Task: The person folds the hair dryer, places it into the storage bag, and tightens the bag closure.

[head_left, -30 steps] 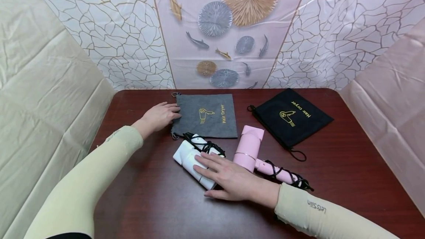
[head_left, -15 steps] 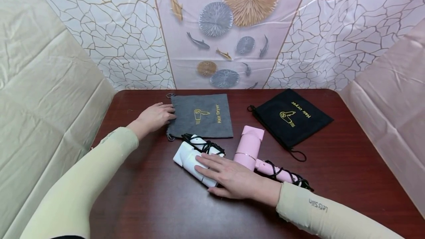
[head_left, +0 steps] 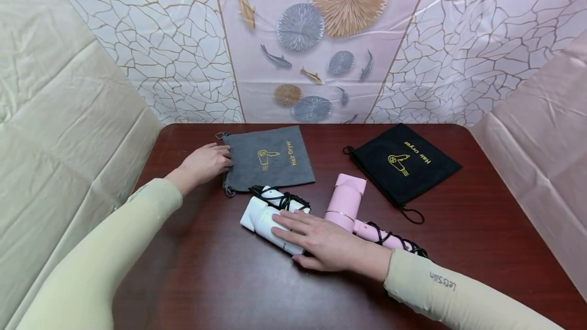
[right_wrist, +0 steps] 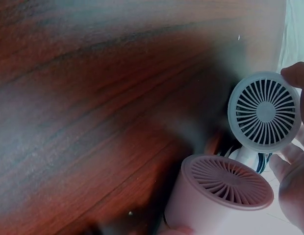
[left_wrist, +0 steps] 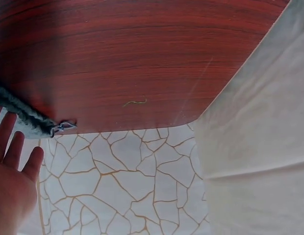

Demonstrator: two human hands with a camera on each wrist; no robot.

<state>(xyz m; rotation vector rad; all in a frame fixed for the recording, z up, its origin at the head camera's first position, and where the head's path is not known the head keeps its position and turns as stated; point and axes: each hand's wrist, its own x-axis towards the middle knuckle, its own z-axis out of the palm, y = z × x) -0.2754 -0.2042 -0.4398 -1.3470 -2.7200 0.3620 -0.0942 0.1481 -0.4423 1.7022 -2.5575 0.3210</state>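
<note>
In the head view my left hand (head_left: 205,163) holds the left edge of a grey drawstring bag (head_left: 279,174), which lies flat with a yellow hair dryer print. The left wrist view shows some of its fingers spread beside the bag's edge (left_wrist: 24,115); the thumb is hidden. My right hand (head_left: 327,241) lies over a white hair dryer (head_left: 266,223), fingers across its body and thumb at the rear grille (right_wrist: 265,111). A black cord (head_left: 286,200) is wound round the white handle. Beside that hand lies a pink hair dryer (head_left: 345,200), its rear partly covered.
A black drawstring bag (head_left: 403,167) with the same print lies at the back right of the dark red wooden table (head_left: 206,279). Black cord (head_left: 403,242) wraps the pink handle. Fabric walls (head_left: 78,116) enclose the table's sides and back.
My left hand has drawn the grey bag leftward, and the bag has turned slightly. My right hand stays on the white hair dryer, whose rear end has shifted a little away from me.
</note>
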